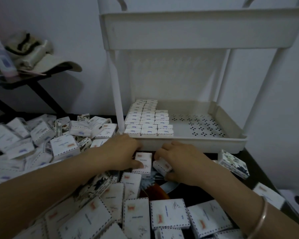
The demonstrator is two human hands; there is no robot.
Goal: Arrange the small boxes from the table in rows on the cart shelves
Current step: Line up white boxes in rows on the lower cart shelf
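Dim tabletop (259,173), loose boxes (41,144) heaped. Left hand (123,152) gripped one box (143,162), right hand (185,163) another box (161,167), fingers curled, near lower shelf (188,144). Pick-up step. Next, judged: lift over rim, extend short third row (162,121).

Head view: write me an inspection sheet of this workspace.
Surface: dark table, mostly buried under boxes.
Job's things: heap of small white cardboard boxes on the table; three neat rows fill the left of the white plastic cart's lower shelf.
Clutter: beige cap on a black side stand; blue-patterned box beside the cart.
Hands: left hand grips a flat white box; right hand grips a tilted white box.
Cables: nothing seen.
Surroundings: plain white wall.
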